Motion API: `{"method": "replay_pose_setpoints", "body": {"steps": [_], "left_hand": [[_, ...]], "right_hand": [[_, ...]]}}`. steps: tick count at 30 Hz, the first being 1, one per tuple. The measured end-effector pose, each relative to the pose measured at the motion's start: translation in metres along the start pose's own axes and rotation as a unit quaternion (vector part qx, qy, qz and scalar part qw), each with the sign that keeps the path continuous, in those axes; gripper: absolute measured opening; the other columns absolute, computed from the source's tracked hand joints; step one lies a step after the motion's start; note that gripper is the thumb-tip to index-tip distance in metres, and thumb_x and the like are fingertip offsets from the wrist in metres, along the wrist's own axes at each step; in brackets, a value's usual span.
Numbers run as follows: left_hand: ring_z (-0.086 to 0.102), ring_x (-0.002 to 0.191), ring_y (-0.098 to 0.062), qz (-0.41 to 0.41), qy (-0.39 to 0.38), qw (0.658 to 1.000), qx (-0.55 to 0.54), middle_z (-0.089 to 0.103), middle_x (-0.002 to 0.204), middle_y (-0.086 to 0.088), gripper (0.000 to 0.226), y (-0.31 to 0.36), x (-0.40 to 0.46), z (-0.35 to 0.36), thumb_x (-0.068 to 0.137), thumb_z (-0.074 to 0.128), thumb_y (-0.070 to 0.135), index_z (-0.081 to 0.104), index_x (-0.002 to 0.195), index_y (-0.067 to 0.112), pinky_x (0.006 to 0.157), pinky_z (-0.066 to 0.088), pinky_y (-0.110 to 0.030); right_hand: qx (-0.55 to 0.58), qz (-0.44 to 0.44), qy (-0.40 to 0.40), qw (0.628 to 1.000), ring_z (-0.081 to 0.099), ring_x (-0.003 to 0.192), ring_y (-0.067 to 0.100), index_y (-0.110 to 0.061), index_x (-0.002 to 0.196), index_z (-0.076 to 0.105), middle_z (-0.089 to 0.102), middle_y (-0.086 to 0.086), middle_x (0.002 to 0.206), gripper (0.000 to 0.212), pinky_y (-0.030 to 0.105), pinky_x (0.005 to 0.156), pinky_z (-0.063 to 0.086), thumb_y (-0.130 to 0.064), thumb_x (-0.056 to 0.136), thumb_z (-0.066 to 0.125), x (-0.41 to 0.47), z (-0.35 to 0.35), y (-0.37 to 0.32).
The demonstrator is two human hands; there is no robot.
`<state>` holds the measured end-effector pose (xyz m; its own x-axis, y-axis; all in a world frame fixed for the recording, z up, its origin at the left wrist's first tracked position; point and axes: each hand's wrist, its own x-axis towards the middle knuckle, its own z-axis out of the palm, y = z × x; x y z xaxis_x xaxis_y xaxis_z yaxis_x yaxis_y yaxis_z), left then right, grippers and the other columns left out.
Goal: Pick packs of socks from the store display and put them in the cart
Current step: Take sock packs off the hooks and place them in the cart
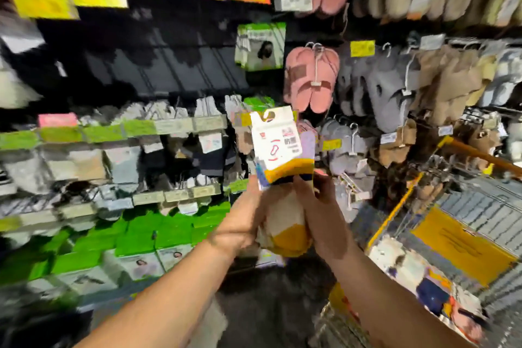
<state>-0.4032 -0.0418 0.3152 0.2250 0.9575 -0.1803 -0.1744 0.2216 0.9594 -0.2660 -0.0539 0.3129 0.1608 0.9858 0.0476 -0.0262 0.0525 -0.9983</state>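
Before the sock rack (158,161), both hands — left (248,220), right (324,206) — wrapped round one sock pack (279,150); could slip short of the cart (395,206) — loose, soft bundle.

Layout of the aisle. A pack of socks (279,161) sits at centre, upright, between the left hand (243,223) on its left and the right hand (322,212) on its right, both touching it. Far behind and to the left, the sock display (118,155) runs in tiers, with stacked boxes (135,243) below it. Slippers (310,79) hang far right of centre. The cart (457,234) stands near right, with sock packs (423,288) lying in it.
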Motion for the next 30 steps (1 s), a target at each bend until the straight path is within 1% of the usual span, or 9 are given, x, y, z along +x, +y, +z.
{"method": "replay_pose_setpoints", "body": {"steps": [4, 6, 8, 11, 14, 17, 20, 25, 30], "left_hand": [[0.069, 0.114, -0.015, 0.072, 0.084, 0.994, 0.026, 0.071, 0.127, 0.000, 0.073, 0.029, -0.016, -0.078, 0.074, 0.086, 0.038, 0.052, 0.137, 0.019, 0.101, 0.053, -0.037], [0.068, 0.114, -0.016, 0.082, 0.089, 0.992, 0.017, 0.070, 0.127, -0.001, 0.066, 0.044, -0.028, -0.121, 0.081, 0.080, 0.039, 0.051, 0.137, 0.018, 0.105, 0.049, -0.040], [0.064, 0.109, -0.002, 0.065, 0.124, 0.990, 0.025, 0.066, 0.123, 0.010, 0.053, 0.058, -0.036, -0.162, 0.092, 0.064, 0.055, 0.049, 0.133, 0.025, 0.103, 0.044, -0.034], [0.066, 0.114, -0.009, 0.055, 0.169, 0.984, 0.001, 0.068, 0.127, 0.006, 0.087, 0.081, -0.050, -0.220, 0.075, 0.040, 0.090, 0.055, 0.137, 0.030, 0.106, 0.048, -0.038], [0.075, 0.091, -0.013, 0.047, 0.187, 0.979, -0.059, 0.078, 0.101, 0.002, 0.061, 0.102, -0.062, -0.259, 0.098, 0.026, 0.067, 0.066, 0.122, 0.026, 0.083, 0.058, -0.029], [0.076, 0.082, -0.013, 0.061, 0.211, 0.975, -0.044, 0.079, 0.092, 0.002, 0.052, 0.112, -0.071, -0.297, 0.101, 0.030, 0.061, 0.067, 0.113, 0.027, 0.077, 0.058, -0.029], [0.074, 0.097, -0.020, 0.050, 0.249, 0.966, -0.048, 0.077, 0.106, -0.003, 0.053, 0.122, -0.079, -0.324, 0.097, 0.039, 0.065, 0.063, 0.124, 0.026, 0.094, 0.056, -0.039], [0.066, 0.117, -0.021, 0.088, 0.263, 0.960, -0.035, 0.072, 0.123, 0.004, 0.078, 0.122, -0.069, -0.362, 0.073, 0.051, 0.088, 0.064, 0.128, 0.033, 0.109, 0.045, -0.050], [0.067, 0.115, -0.026, 0.062, 0.306, 0.950, -0.010, 0.072, 0.123, 0.002, 0.101, 0.115, -0.043, -0.386, 0.055, 0.047, 0.104, 0.062, 0.129, 0.037, 0.104, 0.047, -0.052]], "right_hand": [[-0.044, -0.031, -0.020, 0.998, 0.068, 0.087, 0.003, -0.028, 0.093, 0.064, 0.073, -0.013, 0.088, 0.012, 0.025, 0.081, 0.053, -0.038, 0.090, 0.068, 0.002, 0.090, -0.016], [-0.069, -0.049, -0.033, 0.996, 0.068, 0.092, 0.013, -0.024, 0.091, 0.065, 0.072, -0.005, 0.092, 0.031, 0.035, 0.088, 0.051, -0.052, 0.079, 0.066, 0.002, 0.141, -0.021], [-0.041, -0.033, -0.048, 0.997, 0.064, 0.090, 0.017, -0.024, 0.093, 0.057, 0.067, -0.003, 0.093, 0.032, 0.037, 0.087, 0.048, -0.049, 0.080, 0.073, 0.003, 0.186, -0.021], [0.006, -0.001, -0.059, 0.998, 0.056, 0.083, 0.010, -0.029, 0.093, 0.047, 0.058, -0.006, 0.095, 0.028, 0.026, 0.078, 0.042, -0.031, 0.088, 0.075, 0.002, 0.254, -0.022], [0.044, 0.003, -0.098, 0.994, 0.059, 0.087, 0.016, -0.027, 0.105, 0.050, 0.060, 0.002, 0.104, 0.034, 0.028, 0.080, 0.043, -0.038, 0.085, 0.076, 0.001, 0.305, -0.024], [0.052, 0.002, -0.141, 0.989, 0.062, 0.092, 0.016, -0.026, 0.116, 0.055, 0.061, -0.003, 0.103, 0.052, 0.030, 0.083, 0.046, -0.053, 0.076, 0.074, -0.002, 0.344, -0.028], [0.068, 0.022, -0.165, 0.984, 0.061, 0.075, -0.008, -0.033, 0.094, 0.058, 0.061, -0.029, 0.082, 0.010, 0.014, 0.069, 0.045, -0.028, 0.096, 0.066, 0.004, 0.368, -0.027], [0.057, 0.028, -0.187, 0.980, 0.056, 0.053, -0.015, -0.039, 0.082, 0.055, 0.057, -0.029, 0.065, 0.028, 0.007, 0.052, 0.044, -0.018, 0.101, 0.058, -0.009, 0.398, -0.059], [0.059, 0.052, -0.197, 0.977, 0.060, 0.092, 0.016, -0.040, 0.072, 0.069, 0.056, -0.018, 0.088, 0.015, 0.042, 0.100, 0.048, -0.036, 0.086, 0.072, 0.022, 0.410, -0.044]]}}
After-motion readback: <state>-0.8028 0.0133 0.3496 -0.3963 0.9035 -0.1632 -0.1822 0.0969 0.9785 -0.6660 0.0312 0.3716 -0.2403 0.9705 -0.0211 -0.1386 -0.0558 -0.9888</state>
